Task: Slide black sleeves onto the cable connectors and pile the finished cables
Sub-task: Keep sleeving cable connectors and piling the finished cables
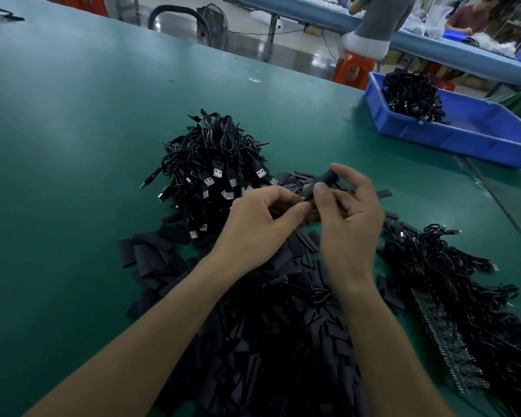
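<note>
Pinching a short black tube-shaped sleeve [325,180] between thumb and forefinger, the right hand [351,224] holds it tilted above the green bench [73,145], its other fingers [348,210] loosely curled below. The left hand [259,227] meets the sleeve's lower end with thumb and curled fingers drawn together; what they clamp is hidden, so I cannot tell. Beneath both sets of fingers and back toward the wrists spreads a litter of flat black loose sleeves [268,341]. Just beyond the left fingers rises a heap of coiled black cables with silver USB plugs [211,164]. Outward of the right fingers lies a second tangle of black cables [451,266]. Well beyond them a blue plastic tray [463,136] holds a bundle of black cords [412,94].
</note>
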